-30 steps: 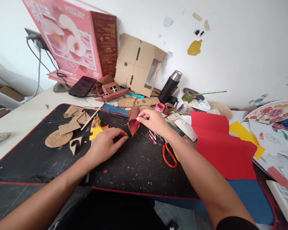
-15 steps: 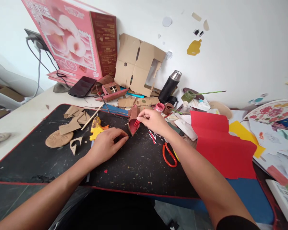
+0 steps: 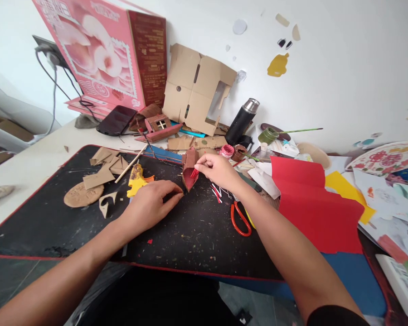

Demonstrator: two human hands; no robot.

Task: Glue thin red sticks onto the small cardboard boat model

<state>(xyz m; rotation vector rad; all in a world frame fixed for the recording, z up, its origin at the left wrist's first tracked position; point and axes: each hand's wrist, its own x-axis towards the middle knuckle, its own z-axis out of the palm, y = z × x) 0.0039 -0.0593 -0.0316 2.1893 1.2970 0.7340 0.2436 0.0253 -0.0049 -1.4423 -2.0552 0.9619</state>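
A small brown-red cardboard boat (image 3: 190, 162) stands on the black mat, its pointed end toward me. My right hand (image 3: 215, 168) is closed in a pinch on a small red paper piece (image 3: 194, 173) over the open front of this boat. Beside the pointed end rests my left hand (image 3: 154, 199), thumb and forefinger brought together; whether anything is between them is too small to tell. A yellow hot glue gun (image 3: 136, 180) lies just behind the left hand. Red and white strips (image 3: 217, 194) lie below the right hand, near red-handled scissors (image 3: 240, 219).
Cardboard scraps (image 3: 102, 174) and a round tan disc (image 3: 83, 194) lie on the left. At the back are another cardboard boat (image 3: 161, 129), a phone (image 3: 116, 120), a black thermos (image 3: 241, 122) and paint jars (image 3: 227, 151). Red paper (image 3: 313, 203) covers the right.
The view has shifted very slightly. Both hands keep nearly the same place at the boat, the right one still pinching the red paper piece.
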